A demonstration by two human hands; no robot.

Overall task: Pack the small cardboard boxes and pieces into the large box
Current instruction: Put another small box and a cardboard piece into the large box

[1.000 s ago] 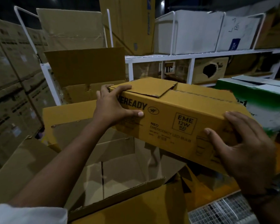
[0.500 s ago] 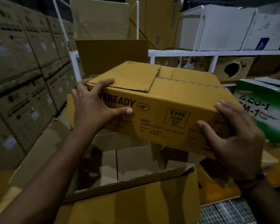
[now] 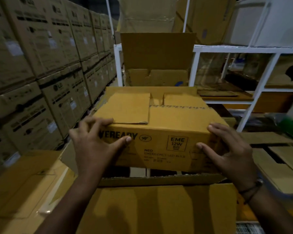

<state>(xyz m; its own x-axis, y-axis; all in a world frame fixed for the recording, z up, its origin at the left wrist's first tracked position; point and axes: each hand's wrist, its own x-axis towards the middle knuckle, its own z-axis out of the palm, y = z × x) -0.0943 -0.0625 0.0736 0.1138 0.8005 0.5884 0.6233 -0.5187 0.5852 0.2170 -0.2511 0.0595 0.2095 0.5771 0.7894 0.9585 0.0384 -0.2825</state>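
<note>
Left hand (image 3: 93,146): clasps my small box (image 3: 161,130).
Right hand (image 3: 231,153): clasps its other end.
Position: above the large box (image 3: 159,181).

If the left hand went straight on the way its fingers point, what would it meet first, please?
Probably the loose top flap of the Eveready box that the left hand holds; depth is unclear.
</note>
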